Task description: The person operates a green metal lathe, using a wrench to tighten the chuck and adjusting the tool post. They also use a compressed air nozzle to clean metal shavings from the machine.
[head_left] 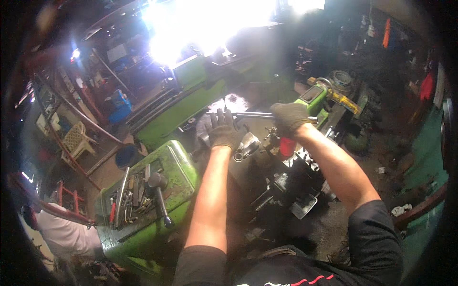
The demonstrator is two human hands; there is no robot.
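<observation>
My right hand, in a dark work glove, is wrapped round a long shiny metal bar that lies crosswise in front of me. The other end of the bar reaches my left hand, gloved too, whose fingers are stretched out and spread against it. What the bar fits onto under that palm is hidden. Just beyond my left fingers is a bright, glare-lit round metal part on the green machine. Below and between the hands, a ring-ended metal piece sits on the machine's carriage.
At left, several hand tools and a ball-ended lever lie on a green machine housing. A red container stands under my right wrist. A person in a light shirt is at far left. Strong glare covers the top.
</observation>
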